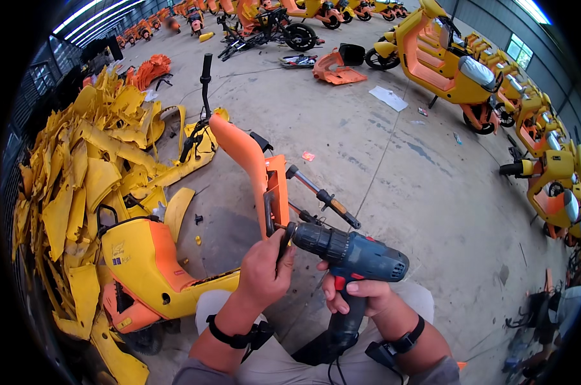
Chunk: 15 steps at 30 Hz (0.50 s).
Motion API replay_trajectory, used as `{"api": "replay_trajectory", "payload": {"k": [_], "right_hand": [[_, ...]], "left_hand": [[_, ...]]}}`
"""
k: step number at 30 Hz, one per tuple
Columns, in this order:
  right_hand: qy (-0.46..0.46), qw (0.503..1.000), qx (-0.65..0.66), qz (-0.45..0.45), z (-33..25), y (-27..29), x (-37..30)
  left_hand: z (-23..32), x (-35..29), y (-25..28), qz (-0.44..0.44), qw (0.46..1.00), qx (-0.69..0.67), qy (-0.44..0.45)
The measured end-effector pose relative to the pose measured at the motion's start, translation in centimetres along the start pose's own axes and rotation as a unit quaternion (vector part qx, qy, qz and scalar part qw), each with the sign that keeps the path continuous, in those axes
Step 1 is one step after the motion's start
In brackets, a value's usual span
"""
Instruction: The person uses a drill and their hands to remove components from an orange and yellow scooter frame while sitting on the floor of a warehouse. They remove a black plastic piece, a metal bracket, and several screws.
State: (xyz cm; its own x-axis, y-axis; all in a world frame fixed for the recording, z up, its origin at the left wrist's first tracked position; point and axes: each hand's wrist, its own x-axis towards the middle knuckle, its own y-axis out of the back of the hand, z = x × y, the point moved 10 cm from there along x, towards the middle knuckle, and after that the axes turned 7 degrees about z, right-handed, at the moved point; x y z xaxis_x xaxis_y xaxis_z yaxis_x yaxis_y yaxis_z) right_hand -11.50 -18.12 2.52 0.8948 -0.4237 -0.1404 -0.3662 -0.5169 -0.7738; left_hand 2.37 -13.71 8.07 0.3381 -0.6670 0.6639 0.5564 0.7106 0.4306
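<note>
We grip the blue cordless drill [351,256] in our right hand [358,295], fingers curled tight around its handle and the forefinger lying by the red trigger. The drill's dark chuck points left, its bit pressed against the lower end of the orange scooter panel [258,170]. Our left hand [264,269] is closed too, wrapped around the base of that panel just beside the chuck, thumb up against the orange plastic; whether it also touches the chuck we cannot tell. Both wrists wear black straps.

The orange panel rises from our left hand up and to the left, curving toward a black handlebar grip [205,67] that stands above it. Right of the panel, a screwdriver [322,196] with a black and orange handle pokes out at a slant, close to the drill.

Left of the panel and lower lies a yellow and orange scooter body [146,269] with a small square sticker on its yellow flank. Further left of the panel a big heap of yellow plastic covers [78,173] is piled up.

On the concrete floor just right of the panel lies a small red wrapper [308,156]. Farther up and right of the panel rests a white sheet of paper [388,98], flat and rectangular. Beyond it, well apart from the panel, stands a row of yellow scooters [444,67] along the right side.
</note>
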Motion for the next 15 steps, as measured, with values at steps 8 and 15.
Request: {"api": "replay_trajectory", "payload": {"k": [8,15], "right_hand": [[-0.007,1.0,-0.02,0.008,-0.09,0.12,-0.19],[0.007,0.997,-0.072,0.033,-0.63,0.58,-0.2]], "left_hand": [[-0.11,-0.37,-0.07,0.007,1.0,0.015,-0.014],[-0.59,-0.56,-0.44,-0.007,1.0,0.015,0.0]]}}
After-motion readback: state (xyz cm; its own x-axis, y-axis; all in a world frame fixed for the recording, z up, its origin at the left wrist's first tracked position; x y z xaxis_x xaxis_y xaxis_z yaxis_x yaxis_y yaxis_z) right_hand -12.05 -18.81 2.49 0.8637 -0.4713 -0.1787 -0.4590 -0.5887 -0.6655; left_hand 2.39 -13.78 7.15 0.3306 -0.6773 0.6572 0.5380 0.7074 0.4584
